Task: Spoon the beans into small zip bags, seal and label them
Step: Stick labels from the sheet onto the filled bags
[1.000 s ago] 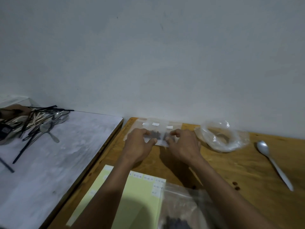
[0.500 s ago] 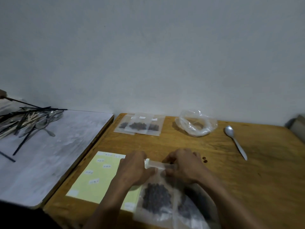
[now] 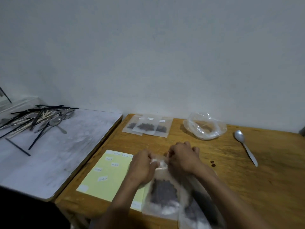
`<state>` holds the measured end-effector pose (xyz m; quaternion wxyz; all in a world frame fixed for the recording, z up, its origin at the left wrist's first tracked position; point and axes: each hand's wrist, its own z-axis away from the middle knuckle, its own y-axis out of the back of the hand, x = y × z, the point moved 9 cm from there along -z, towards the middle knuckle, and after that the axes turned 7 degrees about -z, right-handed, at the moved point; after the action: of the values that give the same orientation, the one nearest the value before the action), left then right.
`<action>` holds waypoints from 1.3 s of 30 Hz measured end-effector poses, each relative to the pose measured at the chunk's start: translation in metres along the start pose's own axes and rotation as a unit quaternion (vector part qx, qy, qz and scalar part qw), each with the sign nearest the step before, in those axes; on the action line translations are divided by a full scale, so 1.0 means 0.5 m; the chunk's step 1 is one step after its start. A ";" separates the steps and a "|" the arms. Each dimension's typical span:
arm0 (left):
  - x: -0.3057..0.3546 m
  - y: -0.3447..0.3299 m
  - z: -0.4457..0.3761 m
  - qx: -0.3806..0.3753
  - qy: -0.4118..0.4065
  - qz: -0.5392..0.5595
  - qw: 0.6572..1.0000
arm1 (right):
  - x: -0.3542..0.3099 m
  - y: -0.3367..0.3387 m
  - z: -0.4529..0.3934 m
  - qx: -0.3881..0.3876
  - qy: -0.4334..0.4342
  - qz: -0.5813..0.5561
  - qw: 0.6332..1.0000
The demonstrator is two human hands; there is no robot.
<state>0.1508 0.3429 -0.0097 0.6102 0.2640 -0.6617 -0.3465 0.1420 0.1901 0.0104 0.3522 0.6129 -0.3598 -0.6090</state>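
Note:
A clear zip bag [image 3: 163,192] holding dark beans lies on the wooden table [image 3: 247,187] in front of me. My left hand [image 3: 142,166] and my right hand [image 3: 182,158] pinch its top edge from either side. Three filled, labelled small bags [image 3: 147,126] lie together at the back of the table. A crumpled clear plastic bag [image 3: 204,128] with a few beans sits at the back right. A metal spoon [image 3: 245,148] lies to the right of it. A yellow label sheet [image 3: 107,174] with white stickers lies left of my hands.
Two loose beans [image 3: 212,163] lie on the wood right of my hands. Another clear bag [image 3: 196,212] with beans lies under my right forearm. A grey table [image 3: 49,154] to the left carries a heap of spoons and black sticks [image 3: 38,118].
My hands left the three small bags at the back and came to the bean bag near me, now pinching its top edge. The camera tilted down.

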 end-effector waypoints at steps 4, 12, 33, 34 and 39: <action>-0.001 0.053 -0.012 0.010 0.017 0.216 0.976 | -0.024 0.070 -0.017 0.105 0.058 -0.158 0.980; -0.013 0.158 -0.010 0.041 0.020 0.445 0.894 | -0.066 0.074 -0.035 0.094 -0.004 -0.534 0.840; -0.271 0.374 0.032 0.301 0.119 0.467 0.823 | -0.307 -0.241 -0.020 -0.058 0.061 -0.094 0.992; -0.274 0.373 0.032 0.299 0.121 0.468 0.823 | -0.307 -0.247 -0.022 -0.058 0.058 -0.092 0.992; -0.283 0.374 0.034 0.294 0.126 0.462 0.827 | -0.311 -0.265 -0.023 -0.073 0.065 -0.091 0.991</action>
<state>0.1640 0.5706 0.0475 0.6706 0.1355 -0.6945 0.2230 0.1552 0.3904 -0.0279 0.3613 0.6539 -0.2332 -0.6224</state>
